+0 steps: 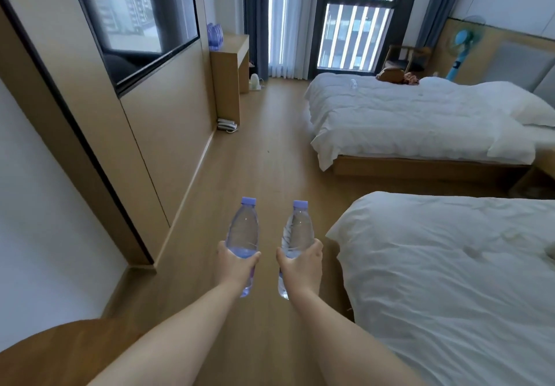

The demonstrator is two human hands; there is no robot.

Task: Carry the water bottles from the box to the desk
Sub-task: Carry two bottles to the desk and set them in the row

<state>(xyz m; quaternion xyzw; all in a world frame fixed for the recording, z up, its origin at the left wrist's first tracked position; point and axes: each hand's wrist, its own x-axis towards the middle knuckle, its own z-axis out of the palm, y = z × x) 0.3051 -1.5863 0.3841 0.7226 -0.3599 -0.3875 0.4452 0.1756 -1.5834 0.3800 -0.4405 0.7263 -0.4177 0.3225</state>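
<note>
My left hand grips a clear water bottle with a purple cap, held out in front of me. My right hand grips a second clear water bottle of the same kind, right beside the first. Both bottles point away from me over the wooden floor. Far ahead on the left stands the wooden desk against the wall, with several bottles standing on its top. The box is not in view.
Two beds with white covers line the right side, a near bed and a far bed. A wooden floor aisle runs between them and the left wall. A telephone and a white kettle sit on the floor by the desk.
</note>
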